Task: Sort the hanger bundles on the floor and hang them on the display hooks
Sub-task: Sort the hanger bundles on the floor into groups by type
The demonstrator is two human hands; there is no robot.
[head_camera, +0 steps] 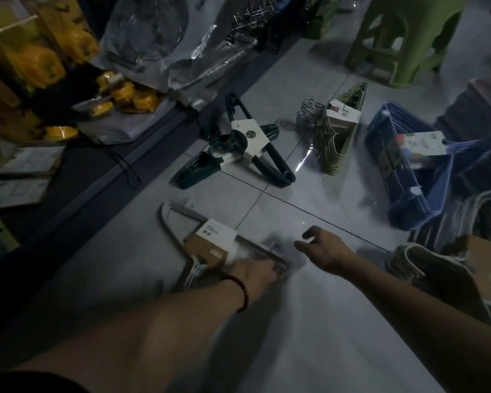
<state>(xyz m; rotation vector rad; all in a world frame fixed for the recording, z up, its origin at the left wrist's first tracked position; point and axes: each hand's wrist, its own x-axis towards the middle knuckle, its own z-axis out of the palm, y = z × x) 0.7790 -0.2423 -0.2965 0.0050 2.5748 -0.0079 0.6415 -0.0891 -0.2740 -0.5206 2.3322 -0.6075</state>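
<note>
A bundle of pale hangers (182, 239) with a brown and white card sleeve lies on the tiled floor near me. My left hand (254, 272) grips its right end, fingers curled over the bars. Just to the right, my right hand (325, 251) hovers above the floor with relaxed fingers, holding nothing. Farther off lie a dark green bundle (238, 146), an olive bundle (338, 134) with metal hooks, and a blue bundle (408, 165). Another pale bundle (425, 268) with a brown sleeve lies at the right edge.
A green plastic stool (403, 38) stands at the back right. Clear plastic bags (165, 46) and black wire racks (253, 26) sit at the back. Yellow packaged goods (40, 66) fill low shelves on the left, above a dark floor strip (97, 177). No display hooks are in view.
</note>
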